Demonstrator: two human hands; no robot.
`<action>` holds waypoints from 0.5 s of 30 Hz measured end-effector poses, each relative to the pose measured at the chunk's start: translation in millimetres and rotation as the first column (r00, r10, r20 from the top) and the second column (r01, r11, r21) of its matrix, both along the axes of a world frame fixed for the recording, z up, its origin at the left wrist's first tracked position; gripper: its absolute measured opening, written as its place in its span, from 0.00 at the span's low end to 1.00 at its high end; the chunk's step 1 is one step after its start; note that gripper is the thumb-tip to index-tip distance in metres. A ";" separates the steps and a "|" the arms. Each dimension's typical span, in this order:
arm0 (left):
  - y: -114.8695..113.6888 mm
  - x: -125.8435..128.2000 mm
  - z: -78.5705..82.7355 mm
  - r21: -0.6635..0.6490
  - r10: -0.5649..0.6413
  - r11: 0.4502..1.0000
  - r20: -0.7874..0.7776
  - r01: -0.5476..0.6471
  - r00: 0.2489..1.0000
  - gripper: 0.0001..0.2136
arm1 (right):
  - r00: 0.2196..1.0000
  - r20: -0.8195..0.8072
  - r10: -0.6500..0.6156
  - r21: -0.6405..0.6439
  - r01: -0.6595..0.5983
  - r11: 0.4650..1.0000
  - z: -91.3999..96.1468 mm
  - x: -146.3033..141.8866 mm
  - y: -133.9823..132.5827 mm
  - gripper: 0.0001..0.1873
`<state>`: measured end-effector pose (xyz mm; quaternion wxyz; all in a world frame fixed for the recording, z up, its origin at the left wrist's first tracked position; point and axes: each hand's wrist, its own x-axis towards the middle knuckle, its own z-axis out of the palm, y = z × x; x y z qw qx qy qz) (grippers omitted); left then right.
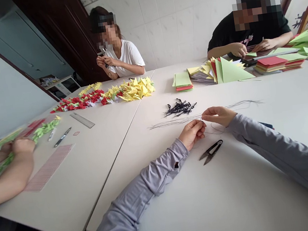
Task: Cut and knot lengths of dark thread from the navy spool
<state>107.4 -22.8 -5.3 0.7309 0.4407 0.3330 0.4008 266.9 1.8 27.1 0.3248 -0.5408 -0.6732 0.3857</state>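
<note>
White tiled walls rise behind a long white bench (164,190). Mid-frame, the left hand (192,133) and right hand (217,116) meet, their fingers (206,112) pinching one thin black wire (202,123). One tangled black bundle (180,108) lies just above, and one pair of snips (211,152) lies just below.

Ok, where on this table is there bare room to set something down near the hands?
The widest patch is the white tabletop between the left forearm and right forearm, below the snips. A narrower strip runs between the black wires and the paper stacks. It's crowded around those stacks and the folded cranes.
</note>
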 end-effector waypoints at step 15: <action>0.1 3.3 0.2 0.036 -0.015 0.999 -0.043 0.016 0.999 0.15 | 0.996 0.077 -0.056 0.167 0.042 0.985 -11.5 0.2 4.7 0.10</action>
